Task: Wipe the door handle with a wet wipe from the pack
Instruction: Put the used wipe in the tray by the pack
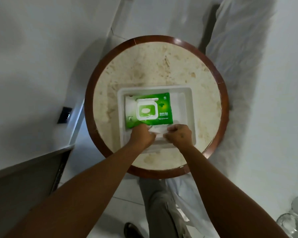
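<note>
A green pack of wet wipes point(149, 110) lies flat in a white tray point(187, 107) on a round marble-topped table point(155, 69). The pack's white flip lid stands open. Just in front of the pack, my left hand point(141, 136) and my right hand point(179, 134) both pinch a white wet wipe point(157, 131), holding it stretched between them over the tray's near part. No door handle is in view.
The table has a dark wooden rim point(89, 103). A white wall with a dark switch plate point(64, 115) is on the left, a dark door edge point(24, 177) at lower left. White curtains point(239, 57) hang right. Glassware point(290, 224) sits at lower right.
</note>
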Demonstrator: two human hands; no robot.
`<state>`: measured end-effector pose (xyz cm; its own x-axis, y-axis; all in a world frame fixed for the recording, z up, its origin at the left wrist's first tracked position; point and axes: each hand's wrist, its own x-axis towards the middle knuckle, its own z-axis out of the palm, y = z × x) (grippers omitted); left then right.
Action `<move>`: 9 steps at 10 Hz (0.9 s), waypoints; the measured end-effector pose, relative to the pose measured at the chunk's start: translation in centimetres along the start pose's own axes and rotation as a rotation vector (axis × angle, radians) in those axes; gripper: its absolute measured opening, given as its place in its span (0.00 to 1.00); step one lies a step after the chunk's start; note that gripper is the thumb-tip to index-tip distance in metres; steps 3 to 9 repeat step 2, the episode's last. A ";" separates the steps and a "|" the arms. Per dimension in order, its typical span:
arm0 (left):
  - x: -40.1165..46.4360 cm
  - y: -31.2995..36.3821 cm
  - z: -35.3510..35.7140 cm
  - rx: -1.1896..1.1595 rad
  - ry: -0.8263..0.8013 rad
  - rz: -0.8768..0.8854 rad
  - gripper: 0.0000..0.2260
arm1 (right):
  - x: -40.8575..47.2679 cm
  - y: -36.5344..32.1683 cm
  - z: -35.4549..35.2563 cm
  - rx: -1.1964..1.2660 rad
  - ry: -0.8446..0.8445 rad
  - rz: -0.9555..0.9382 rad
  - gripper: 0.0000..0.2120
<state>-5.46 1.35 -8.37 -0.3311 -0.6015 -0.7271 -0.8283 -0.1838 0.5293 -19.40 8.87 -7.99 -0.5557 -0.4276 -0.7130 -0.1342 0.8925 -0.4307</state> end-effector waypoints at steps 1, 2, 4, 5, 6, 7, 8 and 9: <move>-1.8 0.1 -1.4 0.004 -0.035 0.001 0.20 | -1.0 -1.4 -0.3 -0.096 -0.067 -0.040 0.24; -4.1 -0.1 -2.9 0.019 -0.002 0.059 0.22 | -3.3 -3.3 -0.7 -0.207 -0.055 -0.140 0.25; -4.1 -0.1 -2.9 0.019 -0.002 0.059 0.22 | -3.3 -3.3 -0.7 -0.207 -0.055 -0.140 0.25; -4.1 -0.1 -2.9 0.019 -0.002 0.059 0.22 | -3.3 -3.3 -0.7 -0.207 -0.055 -0.140 0.25; -4.1 -0.1 -2.9 0.019 -0.002 0.059 0.22 | -3.3 -3.3 -0.7 -0.207 -0.055 -0.140 0.25; -4.1 -0.1 -2.9 0.019 -0.002 0.059 0.22 | -3.3 -3.3 -0.7 -0.207 -0.055 -0.140 0.25; -4.1 -0.1 -2.9 0.019 -0.002 0.059 0.22 | -3.3 -3.3 -0.7 -0.207 -0.055 -0.140 0.25; -4.1 -0.1 -2.9 0.019 -0.002 0.059 0.22 | -3.3 -3.3 -0.7 -0.207 -0.055 -0.140 0.25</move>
